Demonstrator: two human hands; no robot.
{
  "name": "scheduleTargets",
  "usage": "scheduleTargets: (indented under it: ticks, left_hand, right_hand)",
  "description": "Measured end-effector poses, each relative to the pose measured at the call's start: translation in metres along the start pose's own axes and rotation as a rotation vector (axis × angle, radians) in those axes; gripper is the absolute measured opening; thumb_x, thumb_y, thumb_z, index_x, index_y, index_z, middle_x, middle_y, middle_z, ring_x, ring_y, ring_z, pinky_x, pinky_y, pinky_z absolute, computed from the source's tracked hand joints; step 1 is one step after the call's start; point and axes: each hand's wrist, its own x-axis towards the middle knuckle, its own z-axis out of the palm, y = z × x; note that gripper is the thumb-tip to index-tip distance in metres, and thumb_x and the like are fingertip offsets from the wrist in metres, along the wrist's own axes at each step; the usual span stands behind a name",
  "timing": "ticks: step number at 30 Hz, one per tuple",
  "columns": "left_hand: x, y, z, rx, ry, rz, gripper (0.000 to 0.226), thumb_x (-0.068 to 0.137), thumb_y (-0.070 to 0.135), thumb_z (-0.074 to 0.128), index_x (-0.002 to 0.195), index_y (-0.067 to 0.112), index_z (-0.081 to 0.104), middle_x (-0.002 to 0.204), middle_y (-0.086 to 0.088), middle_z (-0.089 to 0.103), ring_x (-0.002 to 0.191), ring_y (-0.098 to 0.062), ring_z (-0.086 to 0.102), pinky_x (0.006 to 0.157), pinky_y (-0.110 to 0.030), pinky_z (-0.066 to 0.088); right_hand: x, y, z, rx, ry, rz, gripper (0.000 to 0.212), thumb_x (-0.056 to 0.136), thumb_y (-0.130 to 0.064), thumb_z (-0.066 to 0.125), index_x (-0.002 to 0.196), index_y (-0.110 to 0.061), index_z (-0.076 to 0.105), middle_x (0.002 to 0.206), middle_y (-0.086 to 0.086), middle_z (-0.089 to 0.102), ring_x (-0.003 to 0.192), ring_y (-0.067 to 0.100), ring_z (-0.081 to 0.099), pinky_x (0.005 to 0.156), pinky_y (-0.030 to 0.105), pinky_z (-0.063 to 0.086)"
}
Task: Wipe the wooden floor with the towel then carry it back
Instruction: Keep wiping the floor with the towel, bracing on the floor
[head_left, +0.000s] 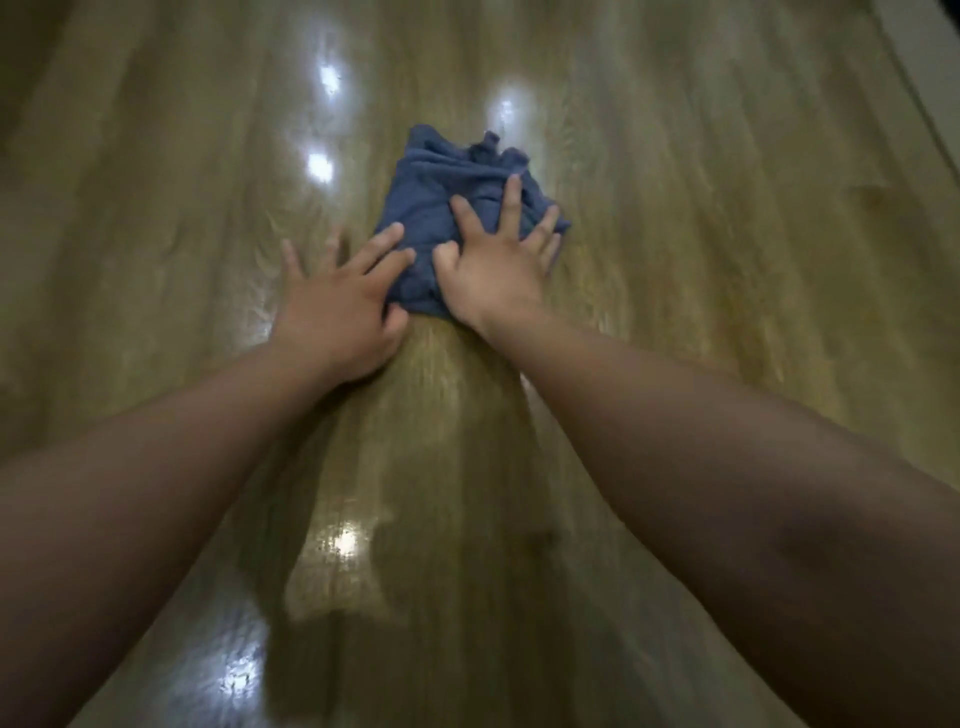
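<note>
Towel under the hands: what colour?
Plain: a dark blue crumpled cloth towel, best in the head view.

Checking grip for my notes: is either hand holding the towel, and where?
Nothing is gripped: right hand presses flat on the towel, left hand on its left edge.

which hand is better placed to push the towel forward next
Right: the right hand lies spread flat on the towel, while the left hand only overlaps its left edge, with fingers partly on the floor.

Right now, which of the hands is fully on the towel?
The right hand, spread flat on the blue towel. The left hand only overlaps its edge, outer fingers on the floor.
</note>
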Motion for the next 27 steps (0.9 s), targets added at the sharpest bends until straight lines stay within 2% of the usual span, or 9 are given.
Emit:
scheduleTargets:
  ticks: [3,6,10,12,15,17,19,22,27]
  left_hand:
    - [-0.028,-0.059,-0.006,-0.022,0.013,-0.176,0.061,0.094,0.043,0.043,0.151,0.032,0.028,0.166,0.013,0.011,0.149,-0.042,0.015,0.110,-0.076,0.011]
    - [-0.075,-0.087,-0.002,-0.060,0.057,-0.414,0.066,0.094,0.061,0.026,0.150,0.026,0.026,0.165,0.001,0.014,0.152,-0.031,0.007,0.111,-0.074,0.002]
    - [-0.091,-0.089,0.004,-0.040,0.039,-0.450,0.074,0.090,0.066,0.021,0.150,0.024,0.030,0.164,-0.001,0.020,0.152,-0.027,0.007,0.112,-0.073,0.002]
    - [-0.088,-0.088,0.003,-0.015,0.023,-0.451,0.076,0.089,0.066,0.021,0.151,0.023,0.032,0.164,-0.001,0.021,0.152,-0.029,0.008,0.112,-0.073,0.003]
    - [-0.088,-0.087,0.003,-0.005,0.000,-0.468,0.077,0.087,0.064,0.024,0.151,0.022,0.034,0.163,-0.002,0.024,0.152,-0.030,0.009,0.113,-0.072,0.003]
    - [-0.088,-0.086,0.001,-0.007,-0.016,-0.466,0.080,0.086,0.064,0.023,0.152,0.021,0.034,0.163,-0.004,0.024,0.152,-0.031,0.010,0.113,-0.071,0.002]
    - [-0.088,-0.088,-0.002,-0.016,-0.018,-0.462,0.081,0.084,0.064,0.019,0.153,0.023,0.033,0.164,-0.003,0.021,0.152,-0.030,0.007,0.114,-0.070,-0.001]
    - [-0.089,-0.093,-0.001,-0.003,-0.017,-0.462,0.080,0.085,0.066,0.018,0.154,0.027,0.030,0.166,0.003,0.016,0.153,-0.027,0.002,0.115,-0.068,-0.003]
    - [-0.089,-0.094,0.001,-0.038,0.021,-0.479,0.076,0.087,0.070,0.019,0.154,0.034,0.024,0.166,0.008,0.011,0.153,-0.021,-0.002,0.117,-0.065,-0.005]
  right_hand:
    - [0.005,-0.073,0.019,0.023,-0.042,-0.101,0.061,0.091,-0.051,0.035,0.151,-0.044,0.029,0.167,0.010,-0.014,0.142,0.059,-0.018,0.114,0.065,-0.012]
    - [0.014,-0.112,0.025,0.022,-0.075,-0.178,0.060,0.091,-0.048,0.036,0.150,-0.045,0.029,0.167,0.009,-0.015,0.142,0.059,-0.020,0.116,0.066,-0.012]
    - [0.025,-0.118,0.022,0.023,-0.126,-0.174,0.059,0.090,-0.050,0.038,0.149,-0.045,0.031,0.166,0.006,-0.018,0.142,0.057,-0.024,0.115,0.066,-0.013]
    - [0.027,-0.133,0.023,0.087,-0.158,-0.106,0.060,0.086,-0.063,0.038,0.144,-0.045,0.037,0.166,0.007,-0.017,0.140,0.058,-0.027,0.112,0.068,-0.017]
    - [0.026,-0.178,0.034,0.063,-0.211,-0.101,0.098,0.068,-0.092,0.036,0.152,-0.043,0.025,0.164,0.011,-0.023,0.132,0.063,-0.034,0.104,0.074,-0.019]
    - [0.025,-0.215,0.044,0.002,-0.235,-0.210,0.108,0.064,-0.094,0.042,0.155,-0.043,0.016,0.163,0.013,-0.026,0.131,0.065,-0.034,0.102,0.076,-0.018]
    - [0.034,-0.246,0.049,0.005,-0.273,-0.314,0.102,0.068,-0.087,0.052,0.154,-0.045,0.017,0.164,0.011,-0.023,0.134,0.064,-0.031,0.104,0.077,-0.015]
    - [0.059,-0.253,0.043,0.043,-0.293,-0.335,0.090,0.073,-0.076,0.056,0.152,-0.049,0.022,0.167,0.002,-0.014,0.141,0.057,-0.025,0.110,0.073,-0.011]
    - [0.114,-0.178,0.022,0.112,-0.195,-0.228,0.069,0.083,-0.065,0.055,0.147,-0.051,0.034,0.167,-0.013,-0.001,0.152,0.039,-0.008,0.117,0.066,0.005]
